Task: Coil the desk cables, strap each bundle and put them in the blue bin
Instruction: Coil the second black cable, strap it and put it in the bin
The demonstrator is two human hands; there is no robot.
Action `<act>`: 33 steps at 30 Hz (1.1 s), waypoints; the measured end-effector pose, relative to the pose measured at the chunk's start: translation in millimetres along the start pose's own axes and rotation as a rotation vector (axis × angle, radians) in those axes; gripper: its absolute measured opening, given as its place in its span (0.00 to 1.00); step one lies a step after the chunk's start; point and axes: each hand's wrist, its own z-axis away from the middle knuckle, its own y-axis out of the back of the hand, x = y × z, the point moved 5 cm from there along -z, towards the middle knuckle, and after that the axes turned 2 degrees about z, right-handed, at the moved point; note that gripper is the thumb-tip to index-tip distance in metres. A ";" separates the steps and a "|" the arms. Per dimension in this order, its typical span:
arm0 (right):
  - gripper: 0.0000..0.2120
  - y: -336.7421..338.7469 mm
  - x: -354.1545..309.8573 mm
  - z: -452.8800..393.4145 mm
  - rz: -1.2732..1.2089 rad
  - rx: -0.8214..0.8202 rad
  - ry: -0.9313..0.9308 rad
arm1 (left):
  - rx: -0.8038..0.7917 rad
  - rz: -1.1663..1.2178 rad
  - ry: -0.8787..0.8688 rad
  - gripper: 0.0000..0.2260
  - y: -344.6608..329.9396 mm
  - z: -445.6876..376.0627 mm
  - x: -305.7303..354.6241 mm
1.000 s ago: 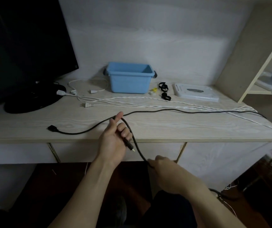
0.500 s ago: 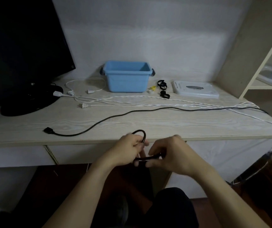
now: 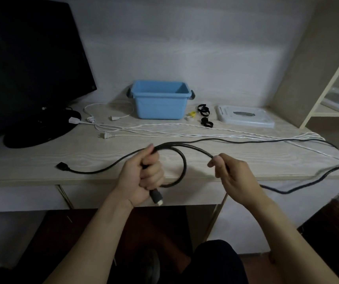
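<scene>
Item: thin black rubber-sheathed cable (image 3: 187,145), first loop formed, held in front of the pale wood-grain desk (image 3: 41,160) edge
Left hand (image 3: 144,177): fist wrapped round the gathered strands, loop hanging to its right, metal-tipped plug end (image 3: 156,197) poking out below the fist
Right hand (image 3: 229,177): thumb and fingers pinching the running length just right of the loop
Key relation: the uncoiled length lies to the right, its long axis running left to right along the desk, dropping over the right edge and coming back low toward the right hand; a second tail with a black connector (image 3: 62,166) lies on the desk to the left. The right hand is nearer the slack, so the next turn likely calls for it to draw cable leftward to the left fist
Destination: blue plastic bin (image 3: 160,105), at the desk's back, well apart from both hands
Straps: black hook-and-loop rings (image 3: 203,110), just right of the bin, untouched
Also present: white cords (image 3: 164,133) between bin and black cable
</scene>
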 end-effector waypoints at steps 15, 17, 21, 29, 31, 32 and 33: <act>0.26 66.8 101.9 13.9 0.550 0.073 -0.372 | 0.565 0.320 -0.541 0.19 48.3 4.0 57.9; 0.27 62.6 103.3 15.7 0.655 -0.070 -0.479 | 0.542 0.262 -0.540 0.18 39.8 -3.3 54.2; 0.21 43.0 90.4 22.2 0.748 -0.426 -0.543 | 0.452 0.167 -0.514 0.17 18.1 -20.6 40.2; 0.30 1.3 18.6 43.0 0.527 -0.836 -0.407 | 0.330 -0.044 -0.483 0.11 -13.7 -31.2 24.2; 0.28 -2.0 3.5 42.4 0.395 -0.739 -0.355 | 0.335 -0.137 -0.484 0.10 -19.2 -30.9 19.8; 0.25 -3.0 -5.7 40.5 0.326 -0.678 -0.304 | 0.332 -0.191 -0.481 0.10 -21.1 -30.1 17.4; 0.23 -3.3 -15.0 38.1 0.286 -0.615 -0.232 | 0.326 -0.251 -0.480 0.09 -23.0 -29.9 14.8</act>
